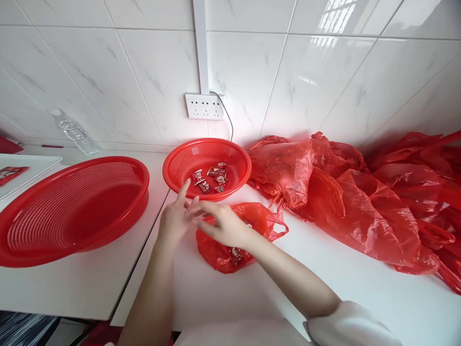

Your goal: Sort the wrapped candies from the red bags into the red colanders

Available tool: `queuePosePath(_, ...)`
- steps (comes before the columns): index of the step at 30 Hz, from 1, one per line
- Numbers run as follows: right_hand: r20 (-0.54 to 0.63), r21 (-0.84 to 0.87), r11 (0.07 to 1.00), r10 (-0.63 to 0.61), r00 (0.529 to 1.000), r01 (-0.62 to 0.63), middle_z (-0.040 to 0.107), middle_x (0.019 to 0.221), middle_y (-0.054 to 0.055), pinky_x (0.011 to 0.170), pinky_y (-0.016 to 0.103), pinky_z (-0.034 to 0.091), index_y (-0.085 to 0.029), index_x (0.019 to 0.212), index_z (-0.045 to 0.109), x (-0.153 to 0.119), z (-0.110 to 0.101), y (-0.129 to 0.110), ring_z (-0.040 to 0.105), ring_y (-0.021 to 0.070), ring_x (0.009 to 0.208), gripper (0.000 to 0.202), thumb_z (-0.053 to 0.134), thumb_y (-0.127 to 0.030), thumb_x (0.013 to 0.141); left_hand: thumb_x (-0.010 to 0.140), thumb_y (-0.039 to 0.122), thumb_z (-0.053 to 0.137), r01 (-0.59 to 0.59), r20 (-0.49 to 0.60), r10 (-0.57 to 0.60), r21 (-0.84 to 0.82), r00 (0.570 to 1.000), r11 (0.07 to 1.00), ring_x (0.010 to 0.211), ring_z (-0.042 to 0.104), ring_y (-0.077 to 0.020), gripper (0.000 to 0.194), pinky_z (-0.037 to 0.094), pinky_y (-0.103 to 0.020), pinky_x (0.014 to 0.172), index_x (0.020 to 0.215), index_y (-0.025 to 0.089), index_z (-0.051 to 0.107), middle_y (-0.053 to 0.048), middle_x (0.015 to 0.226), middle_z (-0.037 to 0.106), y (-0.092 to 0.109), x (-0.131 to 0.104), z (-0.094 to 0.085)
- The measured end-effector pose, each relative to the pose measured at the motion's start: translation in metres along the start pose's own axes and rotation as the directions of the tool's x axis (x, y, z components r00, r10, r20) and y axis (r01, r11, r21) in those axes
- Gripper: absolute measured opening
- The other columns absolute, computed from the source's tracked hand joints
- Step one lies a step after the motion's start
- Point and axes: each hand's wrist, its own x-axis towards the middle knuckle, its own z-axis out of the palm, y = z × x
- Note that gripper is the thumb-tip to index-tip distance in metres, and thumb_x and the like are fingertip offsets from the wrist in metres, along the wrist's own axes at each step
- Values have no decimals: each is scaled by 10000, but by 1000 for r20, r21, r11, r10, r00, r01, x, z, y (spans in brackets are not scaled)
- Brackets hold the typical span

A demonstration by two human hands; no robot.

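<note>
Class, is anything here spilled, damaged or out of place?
Nothing clearly stands out. Wrapped packets lie inside the small basket, the large basket looks whole, and no spill shows. The heaped red bags are merely crumpled.

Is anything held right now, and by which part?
Cannot be told for certain: no item shows in the left hand or right hand, but their fingers blur together.

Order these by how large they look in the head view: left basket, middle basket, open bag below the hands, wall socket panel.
1. Left basket
2. Middle basket and open bag: too alike to rank, with the right hand partly covering the bag
3. Wall socket panel
</note>
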Motion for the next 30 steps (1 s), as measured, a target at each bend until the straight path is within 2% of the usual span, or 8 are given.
queuePosePath(3,-245,-265,937,162,956,-227,646,1180,73,1006,383,447,-213,1184,565,-53,-47,18,603,198,1106,270,498,-285,932,839,523,544,1,20,-5,184,1000,983,709,645,-230,434,466,-328,628,1192,275,594,-13,758,668,9,-21,-20)
queuePosePath(8,-597,-423,622,357,719,-660,508,1380,177,992,604,398,-189,1359,443,-145,-74,65,456,365,1285,659,650,-473,801,663,518,725,-425,286,382,104,879,899,1269,474,-343,747,435,-488,982,1328,283,480,-120,1399,489,21,-79,-1)
queuePosePath(12,-610,-235,591,528,591,-771,673,1124,149,875,553,489,-185,1036,650,-180,-74,72,623,339,1059,378,591,-497,831,768,251,619,-405,248,360,163,900,900,1125,579,-296,271,485,-452,885,1037,262,584,-100,1255,587,16,-99,24)
queuePosePath(14,-556,-85,675,578,597,-733,716,962,100,844,494,513,-197,903,676,-180,-79,63,667,285,919,332,581,-509,844,808,240,559,-298,173,269,175,948,938,880,626,-243,22,502,-368,715,824,254,567,-61,952,653,14,-92,19)
queuePosePath(16,-494,80,759,593,636,-646,718,869,69,827,428,524,-190,831,669,-172,-91,49,673,242,854,328,604,-512,837,811,311,570,-184,69,176,125,982,975,717,584,-209,170,471,-322,621,669,242,508,-21,721,601,16,-77,5)
queuePosePath(21,-461,337,839,543,702,-427,669,692,41,762,348,533,-163,806,620,-135,-130,10,653,178,701,313,649,-474,832,812,382,589,56,153,25,-503,988,863,582,536,-153,291,458,-271,547,589,209,522,-5,589,550,33,-27,-42)
queuePosePath(27,-601,126,975,221,768,-182,603,686,-7,629,291,521,-208,997,632,-97,-156,-45,601,142,637,221,617,-391,873,794,288,652,-96,-100,28,-777,995,623,637,557,-129,100,478,-262,586,767,198,685,-13,672,586,75,3,-77)
queuePosePath(30,-713,-160,956,61,699,-246,611,669,-1,607,285,505,-200,904,684,-87,-154,-68,599,145,629,172,612,-354,880,760,252,711,-281,-344,24,-722,939,632,733,600,-133,96,511,-286,731,804,167,718,-7,717,636,92,7,-79)
